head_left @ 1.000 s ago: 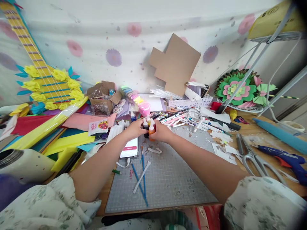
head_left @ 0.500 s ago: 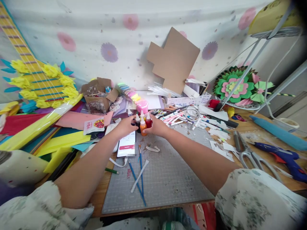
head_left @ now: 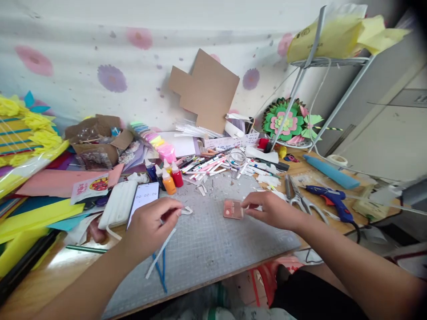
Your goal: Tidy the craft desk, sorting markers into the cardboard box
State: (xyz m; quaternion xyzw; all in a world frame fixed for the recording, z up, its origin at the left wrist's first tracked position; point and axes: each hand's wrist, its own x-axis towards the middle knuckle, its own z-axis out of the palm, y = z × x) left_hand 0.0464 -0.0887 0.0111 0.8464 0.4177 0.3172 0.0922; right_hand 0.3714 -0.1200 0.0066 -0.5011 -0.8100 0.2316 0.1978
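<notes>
Displaying digits reading "00 00 06", a phone lies partly behind the left hand, which is empty, fingers loosely curled. Rightward on the grey cutting mat, a small reddish-brown box bears illegible pale print; the right hand's bent fingertips meet its right edge, grip unclear.

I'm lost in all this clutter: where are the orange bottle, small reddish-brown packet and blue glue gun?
Orange bottle (head_left: 169,184): head view, front of its body.
Small reddish-brown packet (head_left: 232,209): head view, middle of its upper face.
Blue glue gun (head_left: 337,199): head view, where handle meets body.
</notes>
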